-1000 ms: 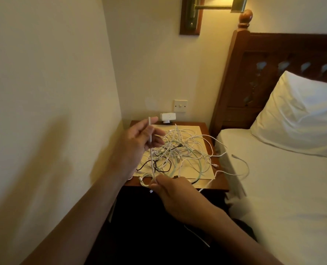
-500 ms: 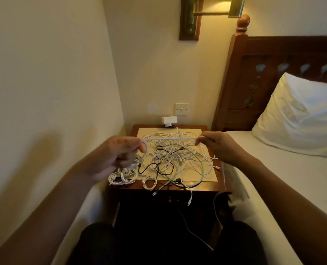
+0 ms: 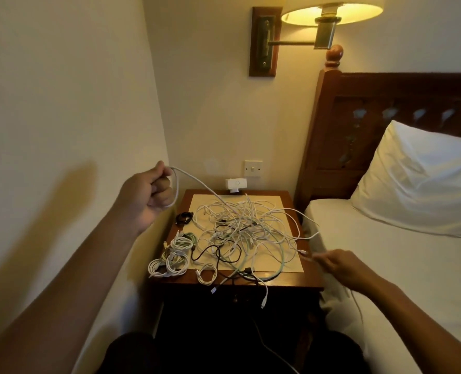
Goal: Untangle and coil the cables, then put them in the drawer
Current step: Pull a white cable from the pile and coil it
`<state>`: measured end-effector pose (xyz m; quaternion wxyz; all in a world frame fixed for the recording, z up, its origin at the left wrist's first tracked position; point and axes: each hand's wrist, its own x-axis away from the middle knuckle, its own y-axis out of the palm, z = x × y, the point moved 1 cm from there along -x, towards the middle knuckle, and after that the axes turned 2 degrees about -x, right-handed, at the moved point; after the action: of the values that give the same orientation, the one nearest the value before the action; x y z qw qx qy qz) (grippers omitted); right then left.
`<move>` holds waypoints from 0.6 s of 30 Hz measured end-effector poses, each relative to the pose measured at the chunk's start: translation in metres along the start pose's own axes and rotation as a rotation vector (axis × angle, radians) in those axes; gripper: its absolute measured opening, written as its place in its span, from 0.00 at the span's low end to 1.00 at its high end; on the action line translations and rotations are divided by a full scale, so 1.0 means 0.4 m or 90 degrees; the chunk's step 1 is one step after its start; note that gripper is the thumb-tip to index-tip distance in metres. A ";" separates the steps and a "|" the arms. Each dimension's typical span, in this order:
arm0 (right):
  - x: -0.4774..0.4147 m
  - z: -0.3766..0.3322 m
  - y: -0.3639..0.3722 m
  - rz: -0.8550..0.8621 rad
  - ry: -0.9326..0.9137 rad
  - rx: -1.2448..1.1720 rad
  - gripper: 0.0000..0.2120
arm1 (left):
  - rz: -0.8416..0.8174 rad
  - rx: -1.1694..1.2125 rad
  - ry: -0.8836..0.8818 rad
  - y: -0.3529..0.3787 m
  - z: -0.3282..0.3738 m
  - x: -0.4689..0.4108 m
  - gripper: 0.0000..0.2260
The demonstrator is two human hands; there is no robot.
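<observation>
White cable (image 3: 197, 181), gripped by the curled left hand (image 3: 148, 191), slopes down into the tangle (image 3: 240, 225).

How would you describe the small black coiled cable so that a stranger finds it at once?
Find the wooden nightstand between wall and bed. On its left side, beside the far left corner of the pale mat, lies the black coil. It is the only dark coil; the other coils, nearer the front, are white or pale green.
</observation>
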<state>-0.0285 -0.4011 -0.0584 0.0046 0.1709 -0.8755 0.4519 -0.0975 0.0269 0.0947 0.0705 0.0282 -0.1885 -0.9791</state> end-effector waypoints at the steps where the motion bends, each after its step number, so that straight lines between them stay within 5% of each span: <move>1: 0.011 -0.001 0.010 -0.037 0.003 0.011 0.17 | -0.023 -0.041 -0.002 0.021 -0.004 0.016 0.15; 6: 0.048 -0.162 0.027 -0.058 -0.098 -0.070 0.25 | -0.127 -0.299 -0.012 0.138 -0.051 0.100 0.15; 9: 0.089 -0.322 0.029 -0.051 -0.236 -0.210 0.26 | -0.175 -0.326 -0.028 0.201 -0.095 0.125 0.15; 13: 0.101 -0.426 0.056 0.021 -0.344 -0.287 0.11 | -0.171 -0.233 -0.079 0.213 -0.132 0.144 0.14; 18: 0.049 -0.343 0.122 0.124 -0.286 -0.261 0.13 | -0.208 0.066 -0.084 0.181 -0.106 0.179 0.11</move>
<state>-0.0820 -0.2721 -0.0126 -0.1977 0.1773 -0.9397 0.2157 -0.1556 -0.0656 0.0803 -0.1034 -0.0020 -0.2357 -0.9663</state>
